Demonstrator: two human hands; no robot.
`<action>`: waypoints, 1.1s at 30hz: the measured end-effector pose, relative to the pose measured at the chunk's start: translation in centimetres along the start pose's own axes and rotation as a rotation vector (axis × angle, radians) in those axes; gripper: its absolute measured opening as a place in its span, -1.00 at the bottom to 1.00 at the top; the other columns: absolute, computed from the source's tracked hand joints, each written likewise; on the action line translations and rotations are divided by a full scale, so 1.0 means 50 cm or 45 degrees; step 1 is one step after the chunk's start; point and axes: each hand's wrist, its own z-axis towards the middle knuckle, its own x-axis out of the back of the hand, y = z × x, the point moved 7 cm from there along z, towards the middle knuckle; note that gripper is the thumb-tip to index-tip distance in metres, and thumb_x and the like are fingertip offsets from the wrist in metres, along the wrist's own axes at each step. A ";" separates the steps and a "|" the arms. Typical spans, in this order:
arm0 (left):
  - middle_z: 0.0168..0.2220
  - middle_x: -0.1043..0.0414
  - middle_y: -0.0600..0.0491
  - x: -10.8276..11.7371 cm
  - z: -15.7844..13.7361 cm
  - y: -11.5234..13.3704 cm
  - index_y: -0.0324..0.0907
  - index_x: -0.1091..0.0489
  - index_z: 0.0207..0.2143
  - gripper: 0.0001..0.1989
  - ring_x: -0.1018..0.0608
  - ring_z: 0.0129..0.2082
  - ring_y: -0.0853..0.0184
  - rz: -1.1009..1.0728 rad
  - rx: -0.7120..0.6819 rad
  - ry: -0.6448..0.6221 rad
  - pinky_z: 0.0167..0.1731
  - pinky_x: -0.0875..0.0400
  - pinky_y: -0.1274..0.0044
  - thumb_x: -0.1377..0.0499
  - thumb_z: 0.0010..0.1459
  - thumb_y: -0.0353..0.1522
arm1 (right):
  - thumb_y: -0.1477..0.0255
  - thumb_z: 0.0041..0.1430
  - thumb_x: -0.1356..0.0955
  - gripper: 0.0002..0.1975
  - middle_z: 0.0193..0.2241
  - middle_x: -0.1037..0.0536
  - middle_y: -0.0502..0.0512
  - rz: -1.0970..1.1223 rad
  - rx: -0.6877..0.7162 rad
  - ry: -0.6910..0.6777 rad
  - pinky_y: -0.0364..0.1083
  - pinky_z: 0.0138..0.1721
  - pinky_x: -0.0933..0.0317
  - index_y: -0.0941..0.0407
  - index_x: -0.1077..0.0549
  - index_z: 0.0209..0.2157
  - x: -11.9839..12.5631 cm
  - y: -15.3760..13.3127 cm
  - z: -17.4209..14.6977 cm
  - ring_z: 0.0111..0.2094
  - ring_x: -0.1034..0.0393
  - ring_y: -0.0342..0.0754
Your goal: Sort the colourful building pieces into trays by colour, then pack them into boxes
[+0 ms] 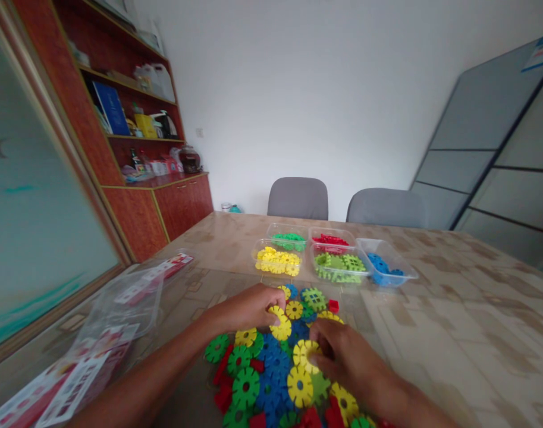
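A loose pile of plastic snowflake discs and other toy pieces in blue, green, yellow and red lies on the table. Above its far left part, my left hand (253, 304) is closed on yellow snowflake discs (281, 329), which overlap between thumb and fingers. At the pile's right side, my right hand (345, 348) pinches another yellow snowflake disc (304, 355) at its edge. Just below that lies a flat yellow disc (300, 386). Blue discs (271, 374) fill the middle of the pile, with green discs (245, 387) on the left. My fingers partly hide the pieces behind them.
Beyond the pile stand clear plastic boxes of yellow discs (278, 261), green pieces (289, 241), red pieces (330, 239), light green square pieces (340, 266) and blue pieces (382, 268). Clear plastic packaging (119, 303) with printed cards lies left. Two grey chairs (298, 197) stand behind the table.
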 end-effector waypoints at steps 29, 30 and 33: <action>-0.40 -0.35 0.15 -0.010 0.011 -0.006 -0.22 -0.36 -0.34 -0.83 -0.38 -0.38 0.36 -0.375 0.013 0.000 -0.45 -0.18 0.64 -0.21 -0.04 -0.36 | 0.47 0.07 -0.35 -0.85 -0.58 -0.29 -0.11 0.265 0.127 -0.120 -0.20 -0.53 0.03 0.12 -0.30 -0.53 -0.001 -0.029 -0.007 -0.53 -0.16 -0.19; -0.40 -0.33 0.15 -0.012 0.012 -0.003 -0.22 -0.35 -0.34 -0.81 -0.37 -0.39 0.36 -0.428 0.014 -0.002 -0.45 -0.19 0.63 -0.21 -0.03 -0.33 | 0.43 0.10 -0.32 -0.82 -0.61 -0.25 -0.11 0.329 0.081 -0.092 -0.20 -0.56 0.04 0.12 -0.28 -0.54 0.003 -0.020 -0.001 -0.57 -0.15 -0.20; -0.45 -0.29 0.16 -0.026 0.015 0.011 -0.22 -0.31 -0.33 -0.75 -0.36 -0.47 0.40 -0.572 0.031 -0.044 -0.51 -0.20 0.63 -0.22 -0.03 -0.26 | 0.24 0.13 -0.27 -0.76 -0.67 -0.24 -0.13 0.539 -0.133 -0.061 -0.22 -0.66 0.01 0.11 -0.27 -0.48 0.003 0.017 0.013 -0.69 -0.15 -0.20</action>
